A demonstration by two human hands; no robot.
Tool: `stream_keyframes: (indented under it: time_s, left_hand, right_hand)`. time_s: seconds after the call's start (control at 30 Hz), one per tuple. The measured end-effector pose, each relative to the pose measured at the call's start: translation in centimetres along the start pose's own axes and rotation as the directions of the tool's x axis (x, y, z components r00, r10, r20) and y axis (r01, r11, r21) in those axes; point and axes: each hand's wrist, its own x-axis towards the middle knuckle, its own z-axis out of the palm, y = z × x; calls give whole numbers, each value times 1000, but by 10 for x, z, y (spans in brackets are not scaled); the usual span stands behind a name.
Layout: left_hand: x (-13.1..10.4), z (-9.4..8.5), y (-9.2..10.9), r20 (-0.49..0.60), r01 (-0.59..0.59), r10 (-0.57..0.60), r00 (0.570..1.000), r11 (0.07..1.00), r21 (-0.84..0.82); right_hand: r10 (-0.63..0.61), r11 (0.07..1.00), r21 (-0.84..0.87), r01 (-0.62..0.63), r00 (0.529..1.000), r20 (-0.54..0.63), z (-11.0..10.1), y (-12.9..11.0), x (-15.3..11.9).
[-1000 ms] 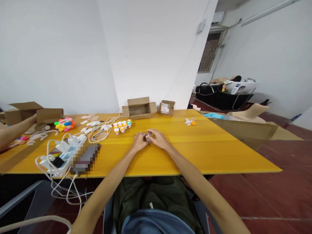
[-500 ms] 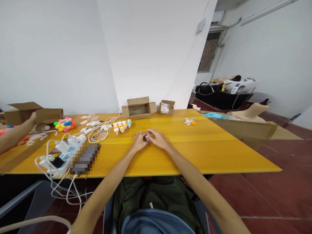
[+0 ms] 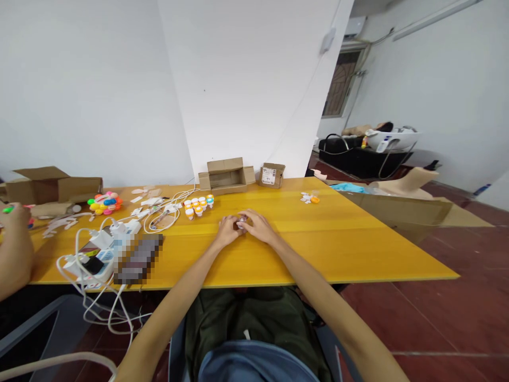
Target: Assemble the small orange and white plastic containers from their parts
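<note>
Left hand: your left hand (image 3: 226, 231) rests on the table (image 3: 358, 249), forearm running straight out from your body, fingers curled in toward the right hand.
Right hand: your right hand (image 3: 259, 227) mirrors it, fingertips meeting the left ones over the middle of the table.
Fingers: both sets pinched narrow on one small clear piece (image 3: 240, 222); which hand carries the load, can't tell.
Piece: tiny, pale and see-through with a faint pink tint, mostly hidden by your fingers; shape unclear.
Location: between your fingertips, just above the table top.
Small pots: cluster of about nine orange-and-white pots (image 3: 198, 205) beyond and left of your fingers, one with a blue cap.
Loose bits: one small orange-and-white group (image 3: 309, 199) beyond and right of your fingers, well apart.
Boxes: two open cardboard boxes (image 3: 227, 175) at the far edge beyond your fingers.
Cables: white cable tangle (image 3: 165, 211) left of your fingers.
Other person: an arm (image 3: 14, 249) at the far left.
</note>
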Motion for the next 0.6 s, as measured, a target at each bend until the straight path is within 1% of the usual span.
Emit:
stream_keyframes:
  time_s: [0.17,0.33,0.6]
  left_hand:
    - [0,0,-1,8,10,-9,1000,1000,-8]
    - [0,1,-1,8,5,-4,1000,999,-32]
    - [1,0,-1,12,12,-12,1000,1000,-14]
  right_hand:
    - [-22,1000,1,22,1000,7,0,-1,0]
    - [-14,1000,-16,14,1000,-2,-1,0,0]
    - [-17,1000,-24,17,1000,8,0,0,-1]
